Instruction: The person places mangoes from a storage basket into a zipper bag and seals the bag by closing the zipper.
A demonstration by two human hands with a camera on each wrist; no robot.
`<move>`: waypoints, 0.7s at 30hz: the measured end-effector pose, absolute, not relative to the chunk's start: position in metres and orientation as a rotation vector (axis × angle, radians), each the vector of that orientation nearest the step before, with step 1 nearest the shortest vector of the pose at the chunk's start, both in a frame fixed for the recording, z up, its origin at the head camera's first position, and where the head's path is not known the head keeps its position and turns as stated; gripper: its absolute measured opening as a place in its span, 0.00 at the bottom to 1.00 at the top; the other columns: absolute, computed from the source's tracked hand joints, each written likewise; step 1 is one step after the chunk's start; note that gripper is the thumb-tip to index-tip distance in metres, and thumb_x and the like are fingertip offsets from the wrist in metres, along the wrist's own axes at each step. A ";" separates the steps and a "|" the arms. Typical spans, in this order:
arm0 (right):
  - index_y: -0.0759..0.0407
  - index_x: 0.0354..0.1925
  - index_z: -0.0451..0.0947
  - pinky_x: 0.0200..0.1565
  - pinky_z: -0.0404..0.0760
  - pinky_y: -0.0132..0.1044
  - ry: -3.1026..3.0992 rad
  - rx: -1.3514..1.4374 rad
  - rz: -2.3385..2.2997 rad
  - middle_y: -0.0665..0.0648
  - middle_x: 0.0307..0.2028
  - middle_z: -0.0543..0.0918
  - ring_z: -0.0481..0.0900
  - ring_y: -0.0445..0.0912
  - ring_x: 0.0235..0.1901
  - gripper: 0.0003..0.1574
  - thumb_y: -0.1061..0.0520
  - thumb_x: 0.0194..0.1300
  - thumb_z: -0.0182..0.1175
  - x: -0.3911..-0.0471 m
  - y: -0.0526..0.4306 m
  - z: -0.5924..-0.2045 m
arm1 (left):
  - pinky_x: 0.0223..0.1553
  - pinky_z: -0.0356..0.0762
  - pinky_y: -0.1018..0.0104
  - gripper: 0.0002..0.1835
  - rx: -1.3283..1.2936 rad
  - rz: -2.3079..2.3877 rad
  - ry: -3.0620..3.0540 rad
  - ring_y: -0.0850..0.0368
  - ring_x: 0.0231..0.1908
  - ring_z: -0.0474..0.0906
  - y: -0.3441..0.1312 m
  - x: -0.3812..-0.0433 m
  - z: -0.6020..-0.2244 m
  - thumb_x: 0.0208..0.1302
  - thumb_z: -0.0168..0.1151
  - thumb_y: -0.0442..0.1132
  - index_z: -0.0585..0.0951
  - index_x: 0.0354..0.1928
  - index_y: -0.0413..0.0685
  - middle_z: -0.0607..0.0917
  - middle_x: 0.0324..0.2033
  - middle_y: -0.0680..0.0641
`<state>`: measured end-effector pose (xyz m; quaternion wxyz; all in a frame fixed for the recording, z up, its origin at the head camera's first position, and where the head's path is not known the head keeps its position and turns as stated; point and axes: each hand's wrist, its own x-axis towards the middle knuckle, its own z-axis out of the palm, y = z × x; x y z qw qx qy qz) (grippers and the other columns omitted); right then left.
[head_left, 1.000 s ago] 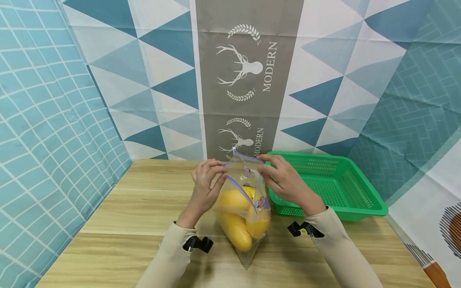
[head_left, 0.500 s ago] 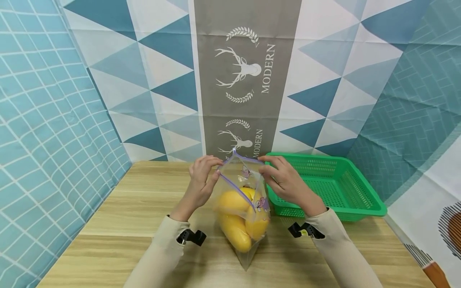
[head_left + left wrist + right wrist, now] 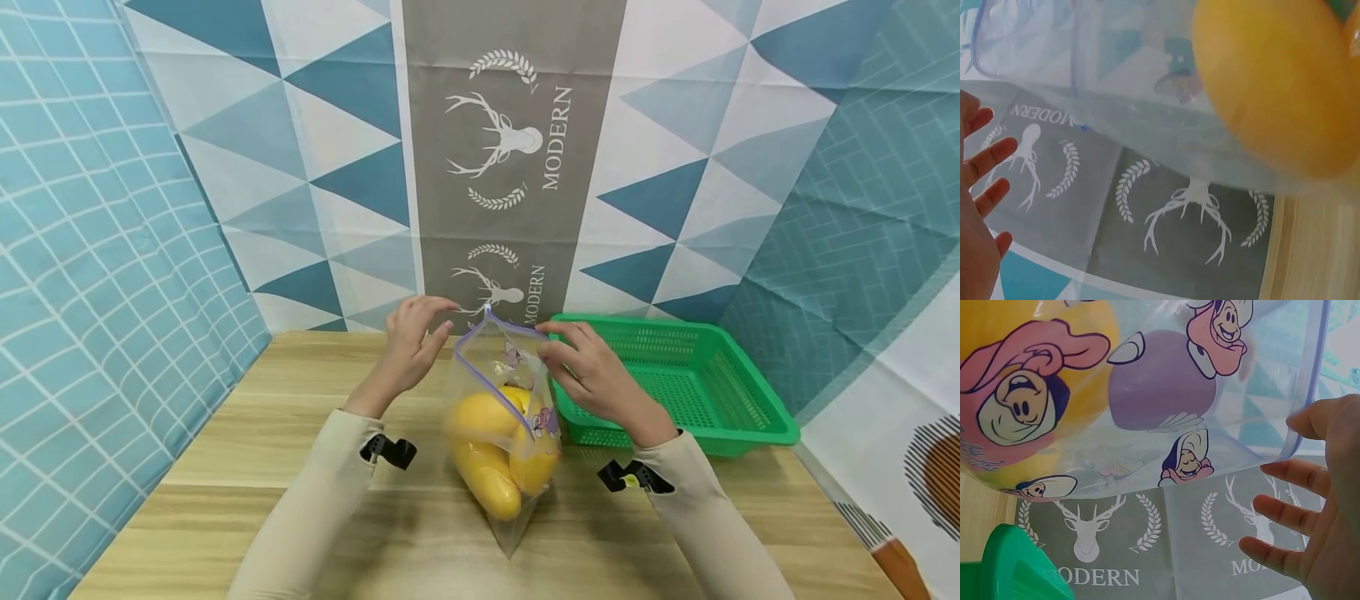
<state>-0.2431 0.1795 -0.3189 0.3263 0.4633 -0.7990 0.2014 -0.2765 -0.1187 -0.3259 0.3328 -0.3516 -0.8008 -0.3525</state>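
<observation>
A clear zip bag (image 3: 501, 354) with purple zip edges and printed cartoon figures stands on the table, its mouth spread apart. Inside it are several smooth yellow fruits (image 3: 482, 417), mango-like in shape. My right hand (image 3: 596, 375) pinches the right rim of the bag between thumb and fingers. To the left of the mouth, my left hand (image 3: 408, 346) is apart from the bag, with nothing in it. In the left wrist view its fingers (image 3: 994, 159) are spread, and the nearest yellow fruit (image 3: 1279, 87) shows through the plastic.
Behind my right hand sits a green plastic basket (image 3: 757, 392) on the wooden table (image 3: 247, 467). Patterned cloth (image 3: 345, 158) hangs along the back, and a blue tiled sheet (image 3: 90, 275) covers the left side.
My left hand has let go of the bag's left rim and moved left and slightly up. The right hand keeps its hold, and the bag stays in place.
</observation>
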 end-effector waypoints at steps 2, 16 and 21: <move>0.56 0.43 0.79 0.53 0.72 0.60 -2.103 1.211 0.531 0.64 0.59 0.76 0.72 0.62 0.56 0.06 0.64 0.70 0.59 -0.242 0.180 -0.318 | 0.55 0.50 0.31 0.17 -0.931 -0.884 -2.112 0.35 0.60 0.66 -0.119 -0.282 -0.324 0.77 0.49 0.46 0.77 0.57 0.44 0.79 0.55 0.40; 0.56 0.44 0.79 0.55 0.71 0.60 -2.140 1.211 0.545 0.64 0.59 0.76 0.71 0.61 0.58 0.11 0.67 0.65 0.62 -0.241 0.180 -0.318 | 0.60 0.53 0.35 0.16 -0.979 -0.704 -2.279 0.41 0.65 0.65 -0.111 -0.312 -0.316 0.73 0.58 0.39 0.78 0.60 0.49 0.78 0.59 0.43; 0.56 0.44 0.79 0.55 0.71 0.60 -2.146 1.209 0.554 0.63 0.59 0.76 0.71 0.61 0.58 0.11 0.68 0.65 0.62 -0.241 0.181 -0.319 | 0.62 0.50 0.36 0.17 -1.020 -0.650 -2.371 0.40 0.67 0.62 -0.106 -0.319 -0.313 0.74 0.57 0.39 0.78 0.61 0.49 0.77 0.61 0.43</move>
